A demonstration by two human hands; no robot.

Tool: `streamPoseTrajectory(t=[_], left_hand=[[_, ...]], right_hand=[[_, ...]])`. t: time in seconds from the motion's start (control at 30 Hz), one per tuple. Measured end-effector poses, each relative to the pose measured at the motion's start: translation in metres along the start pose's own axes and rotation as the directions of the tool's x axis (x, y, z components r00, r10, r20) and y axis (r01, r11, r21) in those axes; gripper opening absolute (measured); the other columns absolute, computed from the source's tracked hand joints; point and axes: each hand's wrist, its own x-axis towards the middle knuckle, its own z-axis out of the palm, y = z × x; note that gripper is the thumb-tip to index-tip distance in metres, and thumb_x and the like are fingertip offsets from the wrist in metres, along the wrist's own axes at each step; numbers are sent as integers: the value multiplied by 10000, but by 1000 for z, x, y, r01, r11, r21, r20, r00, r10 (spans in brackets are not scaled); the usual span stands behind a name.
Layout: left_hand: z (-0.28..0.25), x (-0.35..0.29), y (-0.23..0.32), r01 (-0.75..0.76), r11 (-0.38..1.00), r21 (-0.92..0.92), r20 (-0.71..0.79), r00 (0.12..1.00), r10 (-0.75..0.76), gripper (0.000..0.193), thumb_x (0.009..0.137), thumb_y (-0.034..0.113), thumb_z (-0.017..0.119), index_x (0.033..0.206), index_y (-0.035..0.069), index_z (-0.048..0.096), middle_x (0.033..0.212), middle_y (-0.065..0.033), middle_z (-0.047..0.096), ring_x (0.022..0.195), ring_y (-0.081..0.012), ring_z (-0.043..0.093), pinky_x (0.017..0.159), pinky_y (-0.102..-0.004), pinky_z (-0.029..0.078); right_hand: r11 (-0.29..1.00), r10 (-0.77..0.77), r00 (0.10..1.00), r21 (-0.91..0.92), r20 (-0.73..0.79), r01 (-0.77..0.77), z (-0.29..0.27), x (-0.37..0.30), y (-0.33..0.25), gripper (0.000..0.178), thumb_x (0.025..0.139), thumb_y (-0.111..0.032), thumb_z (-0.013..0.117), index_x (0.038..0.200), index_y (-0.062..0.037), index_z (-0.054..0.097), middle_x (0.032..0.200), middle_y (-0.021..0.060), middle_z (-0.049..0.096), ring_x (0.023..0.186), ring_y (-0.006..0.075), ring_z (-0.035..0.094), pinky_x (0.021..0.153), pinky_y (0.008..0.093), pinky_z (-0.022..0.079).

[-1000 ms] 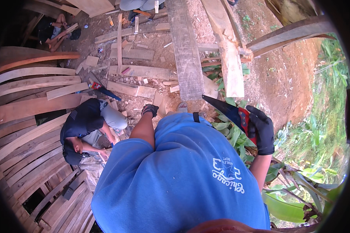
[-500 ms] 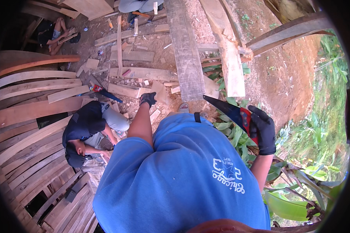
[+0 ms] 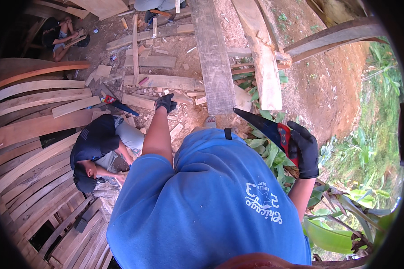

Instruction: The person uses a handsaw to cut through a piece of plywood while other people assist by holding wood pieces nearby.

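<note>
Board (image 3: 214, 62) and offcuts (image 3: 156, 61) over dirt (image 3: 98, 51) (plants (image 3: 332, 235) rightward)

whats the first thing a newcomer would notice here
Probably the bright blue shirt filling the lower middle. Right of centre, the gloved right hand grips a red-handled saw, its tip near the end of a long grey plank. The gloved left hand is left of that plank, near wood offcuts.

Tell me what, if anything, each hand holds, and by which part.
Right hand: the saw, by its red handle. Left hand: cannot tell whether it holds the wood beside it.
</note>
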Motion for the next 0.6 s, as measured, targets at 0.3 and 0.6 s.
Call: streamPoseTrajectory(t=[0.3,0.6], left_hand=[[-16,52,-39,-106,900,423,-154,970,187,430,984,394,729,1192,25,799,1071,-193,832,909,-317,821,797,-463,661],[-29,42,-108,9,460,888,-113,973,199,408,933,309,704,1257,87,813,1381,-187,752,1318,-357,708,1109,-481,563]], right_hand=[[1000,7,1000,5,-30,-7,0,-1,0,419,1028,-128,659,1405,52,694,641,7,594,477,95,499,460,271,368],[1000,-18,1000,-9,4,18,-6,4,3,408,1033,-130,656,1397,50,699,644,4,600,478,90,499,458,267,367]])
